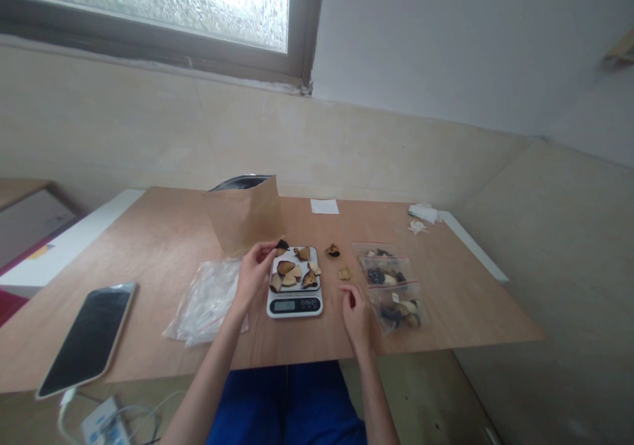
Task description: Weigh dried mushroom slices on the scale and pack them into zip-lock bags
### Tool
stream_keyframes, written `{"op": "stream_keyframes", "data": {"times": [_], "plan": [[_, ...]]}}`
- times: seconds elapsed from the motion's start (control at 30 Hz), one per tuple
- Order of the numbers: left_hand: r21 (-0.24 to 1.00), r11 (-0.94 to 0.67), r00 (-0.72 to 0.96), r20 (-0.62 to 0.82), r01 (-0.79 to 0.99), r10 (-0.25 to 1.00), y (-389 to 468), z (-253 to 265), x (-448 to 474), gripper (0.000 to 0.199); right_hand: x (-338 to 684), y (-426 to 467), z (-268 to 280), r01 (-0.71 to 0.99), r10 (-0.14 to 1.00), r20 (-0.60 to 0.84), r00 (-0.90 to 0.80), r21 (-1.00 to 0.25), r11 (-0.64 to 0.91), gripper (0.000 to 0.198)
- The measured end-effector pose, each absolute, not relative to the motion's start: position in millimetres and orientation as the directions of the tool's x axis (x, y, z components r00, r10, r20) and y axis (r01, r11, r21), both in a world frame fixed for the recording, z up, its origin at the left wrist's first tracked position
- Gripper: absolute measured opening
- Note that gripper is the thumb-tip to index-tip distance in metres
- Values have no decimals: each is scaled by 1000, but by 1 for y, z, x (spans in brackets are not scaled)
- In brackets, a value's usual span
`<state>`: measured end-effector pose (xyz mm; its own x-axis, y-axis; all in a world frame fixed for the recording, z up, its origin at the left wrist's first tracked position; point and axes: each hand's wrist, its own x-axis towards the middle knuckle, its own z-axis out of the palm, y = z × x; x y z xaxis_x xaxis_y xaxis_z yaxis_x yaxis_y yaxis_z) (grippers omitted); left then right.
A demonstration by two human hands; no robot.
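Observation:
My left hand (256, 270) pinches a dark dried slice (282, 245) over the back left corner of a white digital kitchen scale (271, 308). Several brown and cream dried slices (290, 270) lie spread on the scale's plate; its display is lit, but the digits are too small to read surely. To the right of the scale my right hand (355, 313) rests low over the table, fingers curled together with nothing visible in them. Just beyond its fingertips lies a small yellowish dried piece (344, 274), and farther back a curled dark-brown one (332, 251).
Zip bags of dried pieces (396, 303) overlap at the right. Clear empty plastic bags (208, 303) lie left of the scale, before an open kraft paper bag (247, 217). A phone (89, 339), a white paper (324, 206) and crumpled tissue (423, 213) are on the table (470, 300).

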<state>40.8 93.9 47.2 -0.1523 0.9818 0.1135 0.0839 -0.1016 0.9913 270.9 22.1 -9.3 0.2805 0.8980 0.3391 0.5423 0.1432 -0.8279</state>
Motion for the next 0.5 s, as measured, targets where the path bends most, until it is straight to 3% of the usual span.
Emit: {"op": "stream_keyframes", "data": {"times": [0.1, 0.23, 0.37, 0.5], "plan": [[984, -145, -3, 146, 101, 989, 65, 53, 60, 29, 253, 17, 4, 357, 918, 267, 294, -921, 154, 29], [988, -136, 147, 124, 73, 981, 24, 51, 95, 24, 224, 11, 25, 174, 966, 208, 155, -968, 181, 37], [997, -72, 85, 74, -23, 994, 2, 42, 114, 23, 213, 13, 30, 115, 966, 174, 189, -981, 154, 33], [997, -72, 29, 72, 25, 997, 6, 39, 102, 20, 220, 15, 26, 24, 974, 115, 197, -993, 113, 31]]}}
